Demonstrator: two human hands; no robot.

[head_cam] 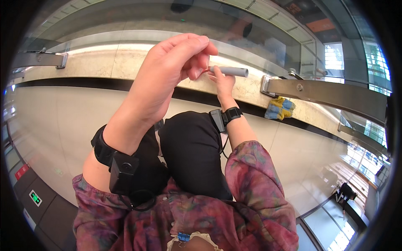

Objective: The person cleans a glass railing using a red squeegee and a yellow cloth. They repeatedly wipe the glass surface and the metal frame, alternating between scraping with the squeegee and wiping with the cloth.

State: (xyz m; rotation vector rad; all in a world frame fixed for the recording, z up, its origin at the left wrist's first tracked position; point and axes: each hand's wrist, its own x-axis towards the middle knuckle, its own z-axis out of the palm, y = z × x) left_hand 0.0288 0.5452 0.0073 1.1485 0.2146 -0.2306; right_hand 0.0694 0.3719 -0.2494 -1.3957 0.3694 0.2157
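Note:
My left hand (172, 62) is raised close to the camera with its fingers curled and the thumb against the index finger. Whether anything is pinched there is hidden. Beyond it, lower down, my right hand (226, 84) holds a grey hollow tube (234, 71), perhaps a tool handle, with its open end to the right. A thin red piece (205, 71) shows at the tube's left end, beside my left fingertips; I cannot tell whether they touch it. Beneath both hands runs a pale stone ledge (125, 67) at the foot of a glass panel (267, 47).
A yellow and blue cloth (279, 108) hangs over the ledge's edge, beside a steel bracket (326, 94) that juts toward me on the right. Another steel bracket (39, 59) stands at the left. My black-clad knees (191, 147) are below, above a glossy pale floor (78, 125).

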